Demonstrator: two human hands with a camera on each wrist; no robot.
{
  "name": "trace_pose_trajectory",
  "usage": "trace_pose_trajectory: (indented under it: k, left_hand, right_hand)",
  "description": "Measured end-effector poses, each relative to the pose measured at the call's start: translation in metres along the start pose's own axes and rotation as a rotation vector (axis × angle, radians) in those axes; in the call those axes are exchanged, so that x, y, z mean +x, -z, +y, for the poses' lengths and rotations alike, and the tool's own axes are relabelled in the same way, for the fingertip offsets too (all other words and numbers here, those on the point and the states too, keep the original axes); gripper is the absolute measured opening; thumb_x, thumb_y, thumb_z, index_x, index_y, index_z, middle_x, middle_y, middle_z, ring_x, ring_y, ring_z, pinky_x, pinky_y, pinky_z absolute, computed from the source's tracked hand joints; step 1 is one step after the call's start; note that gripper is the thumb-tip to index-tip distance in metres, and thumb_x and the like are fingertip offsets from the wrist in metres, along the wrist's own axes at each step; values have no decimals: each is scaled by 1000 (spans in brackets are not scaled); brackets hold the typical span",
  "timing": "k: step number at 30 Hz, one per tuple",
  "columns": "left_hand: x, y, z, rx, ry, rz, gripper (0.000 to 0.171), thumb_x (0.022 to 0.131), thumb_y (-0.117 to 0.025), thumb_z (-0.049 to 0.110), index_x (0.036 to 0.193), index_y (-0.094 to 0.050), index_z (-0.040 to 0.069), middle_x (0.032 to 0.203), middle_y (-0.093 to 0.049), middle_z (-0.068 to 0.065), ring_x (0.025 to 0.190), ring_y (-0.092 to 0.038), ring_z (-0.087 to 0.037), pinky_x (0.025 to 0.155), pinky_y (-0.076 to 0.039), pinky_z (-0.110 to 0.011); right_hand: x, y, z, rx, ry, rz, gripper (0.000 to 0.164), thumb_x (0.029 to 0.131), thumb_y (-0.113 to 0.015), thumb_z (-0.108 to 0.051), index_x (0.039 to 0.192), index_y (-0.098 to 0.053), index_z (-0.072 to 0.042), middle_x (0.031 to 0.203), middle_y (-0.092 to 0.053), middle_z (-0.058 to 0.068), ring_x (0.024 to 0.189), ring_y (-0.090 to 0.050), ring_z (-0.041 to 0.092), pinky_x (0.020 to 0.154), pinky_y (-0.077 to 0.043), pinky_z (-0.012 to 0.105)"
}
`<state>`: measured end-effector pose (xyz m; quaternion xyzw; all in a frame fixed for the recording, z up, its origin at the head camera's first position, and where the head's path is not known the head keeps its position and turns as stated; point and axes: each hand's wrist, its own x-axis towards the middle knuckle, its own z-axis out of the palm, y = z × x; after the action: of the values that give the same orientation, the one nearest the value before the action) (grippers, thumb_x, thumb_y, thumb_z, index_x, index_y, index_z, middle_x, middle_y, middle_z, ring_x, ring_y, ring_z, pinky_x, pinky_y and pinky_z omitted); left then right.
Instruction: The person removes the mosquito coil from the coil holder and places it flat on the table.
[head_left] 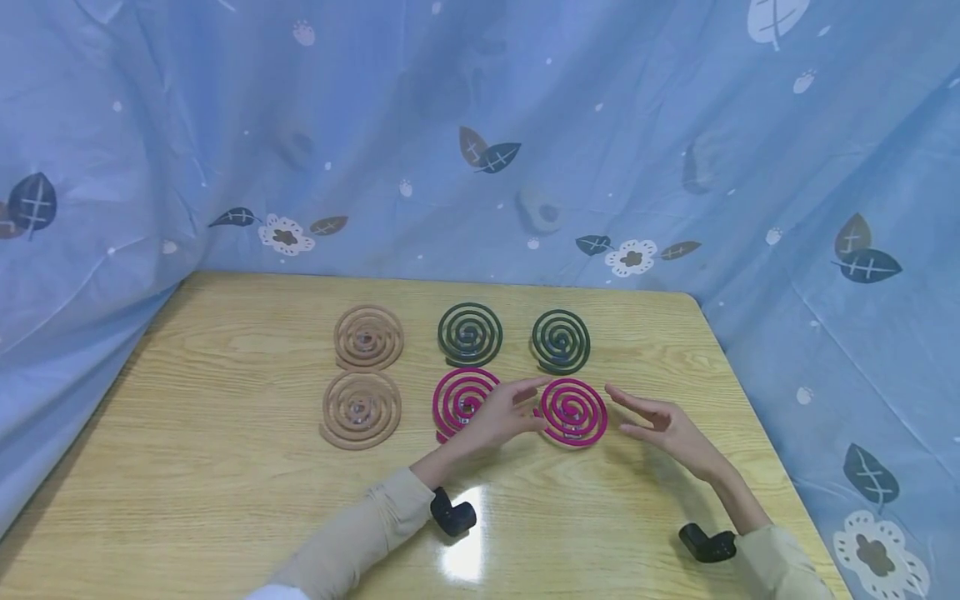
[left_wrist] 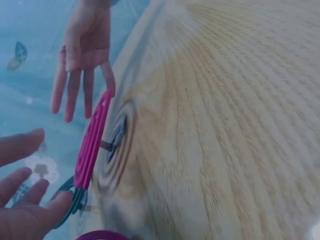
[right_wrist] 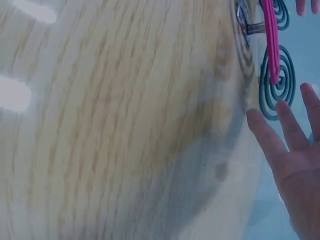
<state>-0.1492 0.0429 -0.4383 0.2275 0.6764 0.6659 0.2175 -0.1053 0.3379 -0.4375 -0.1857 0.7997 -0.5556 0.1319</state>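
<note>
Left to right: 2 tan spiral coils, rear [head_left: 367,337] and front [head_left: 361,409], on the wood-grain surface [head_left: 187,467], edges close together. Next column: dark green spiral coil [head_left: 469,335] at rear, left magenta spiral coil [head_left: 459,402] in front of it, right part hidden by the left hand [head_left: 502,415]. Left hand: fingers loosely extended, thumb apart from them, tips pointing right at the near-left edge of the right magenta spiral coil [head_left: 572,410]. That coil sits between the 2 hands, held up off the surface by a metal stand [left_wrist: 117,140]. Behind it: another dark green coil [head_left: 561,342]. Right hand [head_left: 671,429]: just right of the right magenta coil, fingers and thumb spread apart, tips pointing left at its edge; right wrist view shows a gap there. Left-hand contact: can't tell. Blue leaf-print curtain [head_left: 420,125] behind.
</note>
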Motion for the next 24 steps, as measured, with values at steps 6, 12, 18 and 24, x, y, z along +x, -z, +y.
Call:
trace_pose_trajectory:
  k: [6, 12, 18, 24]
  left_hand:
    - [9, -12, -9, 130, 1, 69, 57, 78, -69, -13, 132, -51, -6, 138, -49, -21, 128, -45, -38, 106, -42, -39]
    - [11, -20, -10, 359, -36, 164, 55, 76, -73, -9, 128, -56, -5, 128, -56, -19, 122, -51, -33, 101, -47, -37]
    - [14, -21, -12, 449, -66, 202, 50, 77, -70, -10, 125, -57, -7, 124, -59, -20, 119, -53, -32, 105, -42, -40]
    - [17, -21, -15, 458, -87, 217, 43, 77, -66, -15, 119, -60, -10, 116, -62, -21, 106, -59, -31, 92, -51, -36]
  right_hand:
    - [4, -2, 7, 17, -11, 2, 60, 91, -63, -3, 145, -36, 2, 147, -37, 24, 126, -50, 18, 97, -49, 27]
    - [8, -6, 8, 41, -58, 46, 65, 88, -68, -4, 144, -36, 4, 144, -39, 27, 115, -59, 18, 88, -55, 28]
    - [12, -8, 12, 37, -82, 109, 61, 85, -70, -1, 139, -43, 7, 138, -44, 29, 108, -63, 11, 87, -54, 22]
    - [16, -11, 12, -16, -98, 141, 56, 82, -72, 1, 132, -49, 11, 124, -56, 30, 100, -66, 13, 85, -54, 19]
